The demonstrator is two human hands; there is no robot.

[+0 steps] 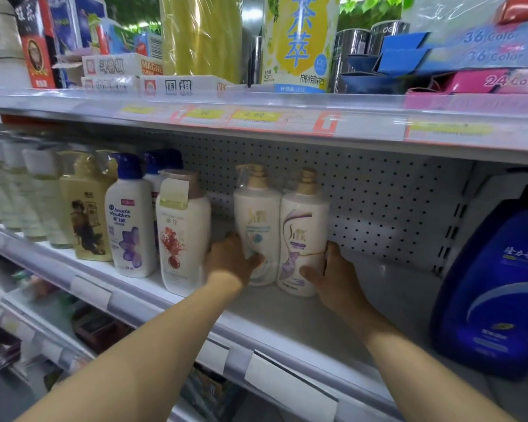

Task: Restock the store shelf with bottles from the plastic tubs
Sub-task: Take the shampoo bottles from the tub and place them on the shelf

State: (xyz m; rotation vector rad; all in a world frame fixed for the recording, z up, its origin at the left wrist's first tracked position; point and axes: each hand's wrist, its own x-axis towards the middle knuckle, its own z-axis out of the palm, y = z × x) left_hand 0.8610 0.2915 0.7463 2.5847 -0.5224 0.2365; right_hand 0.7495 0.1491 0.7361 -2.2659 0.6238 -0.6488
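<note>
Two bare forearms rise from the bottom of the frame toward its centre. There the left hand (232, 263) wraps the lower body of a white pump bottle (256, 229), and the right hand (333, 272) is curled around a second white pump bottle (302, 239) with a purple swirl. The two bottles stand upright and touching on the white shelf (287, 318), each held from its outer side; this looks like a way to keep the pair squared together, labels forward, while seating them well back toward the pegboard.

The purple-swirl label seems to read "SLEK", though it is too soft to be sure. At centre left stand a white bottle with a red floral print (182, 233) and a blue-capped bottle reading "head & shoulders" (130, 229). A large blue jug (494, 290) fills the right edge. On the upper rail a yellow price tag (255, 115) reads "2.60"; boxes at upper right read "36 Color" (497, 45) and "24 Color". No plastic tub is in view.
</note>
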